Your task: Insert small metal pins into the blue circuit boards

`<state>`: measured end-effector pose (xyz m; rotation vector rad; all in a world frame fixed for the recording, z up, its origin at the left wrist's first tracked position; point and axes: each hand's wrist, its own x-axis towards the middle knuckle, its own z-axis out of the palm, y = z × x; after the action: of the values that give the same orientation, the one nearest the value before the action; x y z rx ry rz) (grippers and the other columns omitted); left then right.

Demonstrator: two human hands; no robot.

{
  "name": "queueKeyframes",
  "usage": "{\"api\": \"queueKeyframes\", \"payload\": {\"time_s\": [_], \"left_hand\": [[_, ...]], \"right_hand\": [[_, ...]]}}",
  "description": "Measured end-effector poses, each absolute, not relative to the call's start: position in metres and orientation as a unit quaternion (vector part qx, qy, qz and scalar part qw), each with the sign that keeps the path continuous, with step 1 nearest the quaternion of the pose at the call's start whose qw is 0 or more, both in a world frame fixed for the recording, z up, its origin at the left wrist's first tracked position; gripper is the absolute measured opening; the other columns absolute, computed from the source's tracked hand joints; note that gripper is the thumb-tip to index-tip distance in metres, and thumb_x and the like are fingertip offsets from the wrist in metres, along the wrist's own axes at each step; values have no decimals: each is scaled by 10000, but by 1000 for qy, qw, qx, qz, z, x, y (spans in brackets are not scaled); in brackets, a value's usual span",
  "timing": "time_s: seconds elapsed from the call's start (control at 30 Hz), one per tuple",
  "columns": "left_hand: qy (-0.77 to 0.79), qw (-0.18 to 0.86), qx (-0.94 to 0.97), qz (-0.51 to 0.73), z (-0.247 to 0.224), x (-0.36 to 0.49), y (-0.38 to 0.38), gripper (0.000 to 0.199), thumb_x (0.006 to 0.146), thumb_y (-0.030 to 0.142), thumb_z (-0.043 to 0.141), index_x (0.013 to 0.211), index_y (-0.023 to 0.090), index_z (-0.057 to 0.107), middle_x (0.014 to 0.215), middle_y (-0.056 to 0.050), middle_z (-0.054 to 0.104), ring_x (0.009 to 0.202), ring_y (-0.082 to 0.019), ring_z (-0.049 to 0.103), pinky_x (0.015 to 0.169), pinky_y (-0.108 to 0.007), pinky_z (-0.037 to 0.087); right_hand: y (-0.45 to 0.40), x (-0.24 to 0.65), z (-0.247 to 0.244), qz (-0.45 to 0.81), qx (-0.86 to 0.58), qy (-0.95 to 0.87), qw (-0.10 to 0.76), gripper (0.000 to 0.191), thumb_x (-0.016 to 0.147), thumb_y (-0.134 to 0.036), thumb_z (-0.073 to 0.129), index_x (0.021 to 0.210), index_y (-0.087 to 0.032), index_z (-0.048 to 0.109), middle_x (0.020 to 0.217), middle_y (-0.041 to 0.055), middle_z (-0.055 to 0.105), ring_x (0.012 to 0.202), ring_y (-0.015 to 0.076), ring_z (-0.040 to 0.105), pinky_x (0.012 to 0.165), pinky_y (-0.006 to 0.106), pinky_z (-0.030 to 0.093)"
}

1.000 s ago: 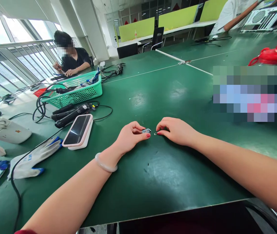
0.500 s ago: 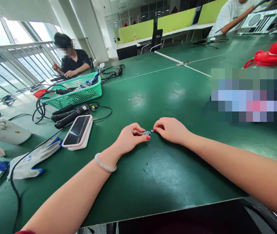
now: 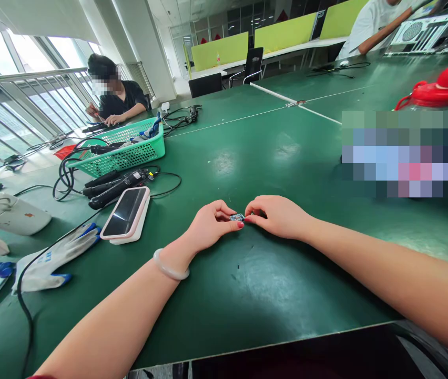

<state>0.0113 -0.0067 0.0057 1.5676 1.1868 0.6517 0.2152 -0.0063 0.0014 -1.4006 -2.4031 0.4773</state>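
Readable text: none | white glove [image 3: 64,251]: blue lettering [image 3: 46,255], illegible | black device [image 3: 115,190]: pale marks [image 3: 138,175], illegible

Count at frame centre: two bare hands, one left hand [image 3: 213,223] and one right hand [image 3: 278,216], and one small patterned piece [image 3: 236,217]. Left of centre: one bracelet [image 3: 166,270], one phone [image 3: 125,213], one green basket [image 3: 129,155]; black tools [image 3: 121,188] overlap there, number undetermined. Lower left: two gloves [image 3: 46,266]. Upper left: one person [image 3: 115,97]. Upper right: one co-worker [image 3: 362,31], one metal case [image 3: 423,34], one red lid [image 3: 440,88]. Upper centre: two black chairs [image 3: 206,84], three broad lime panels [image 3: 222,51].
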Motion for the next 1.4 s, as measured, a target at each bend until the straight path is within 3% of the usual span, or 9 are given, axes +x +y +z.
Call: {"api": "queueKeyframes", "payload": {"time_s": [0.17,0.43,0.67,0.83,1.07,1.27,1.4], "left_hand": [[490,505,659,266,6,12,-7,323,622,304,769,794,158,538,782,-27,692,703,-127,629,668,-264,457],[491,498,660,273,4,12,-7,332,618,306,769,829,158,559,786,-32,686,697,-130,616,669,-272,459],[489,492,664,277,4,14,-9,330,601,297,774,793,161,542,747,-12,663,667,-119,598,631,-256,442],[485,494,667,275,3,14,-9,341,582,294,783,758,164,521,686,19,621,631,-101,566,603,-242,422],[479,490,673,280,3,14,-9,344,571,293,790,750,162,527,651,35,584,616,-95,551,595,-237,418],[472,521,640,312,5,15,-9,286,611,220,761,773,155,534,743,-4,670,664,-110,613,651,-254,462],[459,544,614,341,4,14,-8,281,615,208,765,816,139,580,782,-28,698,720,-127,644,723,-278,487]], "right_hand": [[-5,224,4,161,-496,-840,148,135,822,-185,519,863,-211,646,845,10,653,752,144,574,678,263,416],[0,226,1,121,-541,-822,131,174,856,-234,514,753,-207,651,860,28,649,771,169,587,664,289,417],[-16,213,11,109,-526,-804,256,148,859,-199,514,779,-199,639,847,25,643,775,156,576,700,275,423],[-26,200,9,97,-471,-842,245,187,878,-184,471,813,-194,646,856,33,646,795,164,584,715,284,433],[-27,198,9,82,-461,-851,237,220,888,-196,453,832,-202,665,850,41,660,803,174,598,717,296,448],[-27,203,9,98,-466,-844,248,205,883,-274,499,989,-211,664,954,47,670,845,180,611,744,307,462],[-27,202,7,93,-477,-837,251,208,880,-355,522,927,-209,663,913,44,668,798,170,613,713,293,456]]}}
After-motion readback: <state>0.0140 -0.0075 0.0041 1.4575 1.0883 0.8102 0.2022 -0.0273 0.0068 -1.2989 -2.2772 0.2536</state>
